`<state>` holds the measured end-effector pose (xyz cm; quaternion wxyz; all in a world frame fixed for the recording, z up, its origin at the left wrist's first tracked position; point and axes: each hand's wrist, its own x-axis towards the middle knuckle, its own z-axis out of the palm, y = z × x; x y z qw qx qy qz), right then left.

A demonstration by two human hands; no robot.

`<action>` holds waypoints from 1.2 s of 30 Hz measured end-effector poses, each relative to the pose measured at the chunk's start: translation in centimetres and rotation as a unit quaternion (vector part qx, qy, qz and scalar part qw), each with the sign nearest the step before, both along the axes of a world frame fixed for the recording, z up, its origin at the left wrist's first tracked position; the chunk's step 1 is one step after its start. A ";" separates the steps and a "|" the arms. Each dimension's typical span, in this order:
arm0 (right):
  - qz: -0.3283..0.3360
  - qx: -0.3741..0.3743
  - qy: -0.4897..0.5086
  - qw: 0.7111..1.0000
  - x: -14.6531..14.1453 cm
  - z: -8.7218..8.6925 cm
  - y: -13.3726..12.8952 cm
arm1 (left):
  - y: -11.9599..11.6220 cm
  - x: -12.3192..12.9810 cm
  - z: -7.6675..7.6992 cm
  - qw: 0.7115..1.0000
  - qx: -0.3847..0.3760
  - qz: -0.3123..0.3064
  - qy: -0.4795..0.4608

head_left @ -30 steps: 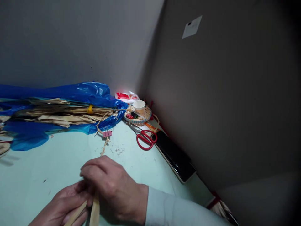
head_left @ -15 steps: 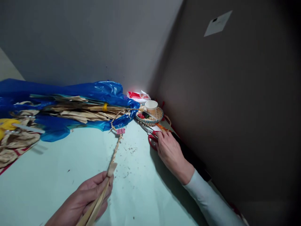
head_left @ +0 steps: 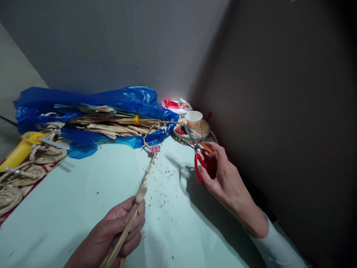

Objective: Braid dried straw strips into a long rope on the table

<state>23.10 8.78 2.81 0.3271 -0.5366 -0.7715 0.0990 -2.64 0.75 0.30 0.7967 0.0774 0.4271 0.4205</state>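
My left hand point(head_left: 125, 227) is closed on a braided cord of dry plant fibre point(head_left: 148, 172), pinching it where the plait meets loose flat strands. Those strands trail down past my palm. Farther up, a pink binder clip point(head_left: 155, 149) grips the cord, which curls on toward the blue bag. My right hand point(head_left: 223, 175) holds red-handled scissors point(head_left: 198, 163) above the table, their blades pointing up toward the woven tray; their shadow falls on the pale surface below.
A blue plastic bag point(head_left: 111, 95) bears a bundle of dry strips point(head_left: 117, 124) tied with yellow. At left, a yellow glue gun point(head_left: 21, 150) rests on coiled braid point(head_left: 36, 175). A woven tray point(head_left: 205, 131) holds a paper cup point(head_left: 193, 119); behind lies a red-and-white packet point(head_left: 176, 105).
My right hand has lifted the scissors off the table. My left hand still holds the braid at the same spot. The whole view has shifted, so things appear farther right.
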 end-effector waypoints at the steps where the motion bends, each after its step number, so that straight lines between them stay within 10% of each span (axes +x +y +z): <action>1: 0.047 -0.047 0.038 0.997 -0.3 0.5 -0.6 | 0.0 0.0 0.1 1.000 -0.004 -0.001 0.001; 5: 0.215 -0.188 0.078 0.955 -2.2 1.8 -2.7 | 0.1 0.0 0.4 1.000 0.000 -0.002 0.009; 13: 0.210 -0.285 -0.032 0.935 -5.1 0.8 -4.5 | -0.1 0.4 0.0 0.999 0.030 -0.020 0.022; 23: 0.262 -0.184 -0.065 0.945 -6.0 -0.2 -4.2 | -0.3 0.3 -0.4 0.991 0.054 -0.018 0.120; 36: 0.287 -0.128 -0.050 0.948 -5.7 -1.5 -4.3 | -0.2 1.0 -1.2 1.000 0.017 -0.003 -0.011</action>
